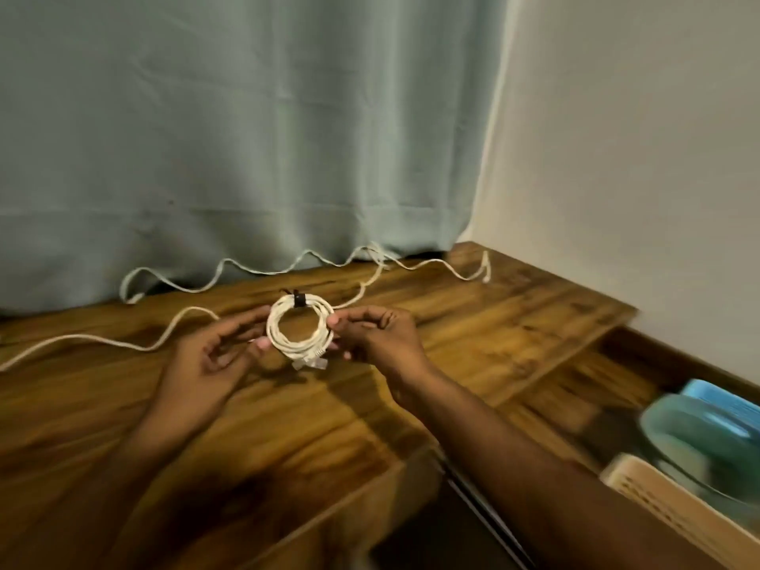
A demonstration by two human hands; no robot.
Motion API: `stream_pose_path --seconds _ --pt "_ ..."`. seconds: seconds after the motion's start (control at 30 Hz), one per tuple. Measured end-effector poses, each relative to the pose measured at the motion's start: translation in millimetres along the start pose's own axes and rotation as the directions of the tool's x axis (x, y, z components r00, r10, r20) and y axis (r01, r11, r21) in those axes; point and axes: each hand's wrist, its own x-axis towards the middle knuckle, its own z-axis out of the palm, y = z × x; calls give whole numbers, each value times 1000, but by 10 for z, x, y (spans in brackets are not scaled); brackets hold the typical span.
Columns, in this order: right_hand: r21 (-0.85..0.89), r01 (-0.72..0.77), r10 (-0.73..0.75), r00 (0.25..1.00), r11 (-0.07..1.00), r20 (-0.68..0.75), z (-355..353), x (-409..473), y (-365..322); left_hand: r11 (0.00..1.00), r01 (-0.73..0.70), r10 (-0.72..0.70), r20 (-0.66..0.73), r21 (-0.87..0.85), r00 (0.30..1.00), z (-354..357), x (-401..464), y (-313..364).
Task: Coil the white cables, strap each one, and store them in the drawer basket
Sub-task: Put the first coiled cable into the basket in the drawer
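Note:
A coiled white cable (283, 338) is held upright above the wooden desk (288, 413), with a black strap (299, 300) wrapped round its top and clear plugs hanging at its bottom. My left hand (209, 359) pinches the coil's left side and my right hand (376, 335) pinches its right side. A second white cable (230, 267) lies loose and wavy along the desk's back edge, and another strand (103, 341) runs off to the left. The beige drawer basket (674, 508) sits in the open drawer at the lower right.
A grey-green curtain (230, 137) hangs behind the desk and a pale wall (641, 158) stands to the right. Teal and blue containers (699, 429) lie in the drawer beside the basket. A dark gap (436, 540) opens below the desk's front edge.

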Motion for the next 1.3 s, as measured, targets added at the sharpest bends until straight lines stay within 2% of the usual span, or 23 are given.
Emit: stream_pose_path --seconds 0.1,0.23,0.33,0.47,0.5,0.57,0.7,0.8,0.87,1.0,1.13,1.23,1.3 --pt "-35 17 -20 994 999 -108 -644 -297 -284 996 -70 77 104 -61 992 591 42 230" --pt "-144 18 -52 971 989 -235 -1478 -773 -538 989 -75 102 221 -125 970 1365 35 386" --pt "-201 19 -85 942 979 -326 -1978 -1123 -639 988 -24 73 324 -155 943 1840 -29 505" --pt "-216 -40 -52 915 975 -401 -2362 -1562 -616 976 90 2 424 -196 906 2294 -241 550" --pt "-225 -60 -42 905 973 -424 -2445 -1617 -565 984 83 -3 451 -158 893 2369 -264 529" --pt "-257 -140 -26 835 956 -550 -2980 -2170 -405 978 166 -59 591 -127 804 3132 -629 572" --pt "-262 -201 -6 784 944 -621 -3151 -2352 -127 928 359 -204 663 -103 720 3393 -800 547" --pt "-252 -267 48 769 930 -637 -3219 -2350 47 847 531 -350 719 -30 600 3568 -829 506" --pt "-229 -326 103 748 917 -656 -3319 -2395 160 822 568 -420 717 41 556 3721 -909 514" --pt "-177 -390 189 734 904 -653 -3421 -2445 318 860 483 -462 649 164 604 3949 -975 543" --pt "-146 -403 216 722 903 -657 -3456 -2502 483 867 391 -493 657 310 571 4008 -1036 679" --pt "-136 -433 262 735 891 -626 -3477 -2519 566 881 315 -473 676 353 566 4020 -1076 725" --pt "-116 -458 302 735 881 -608 -3493 -2507 600 875 314 -484 684 368 546 4020 -1103 720"
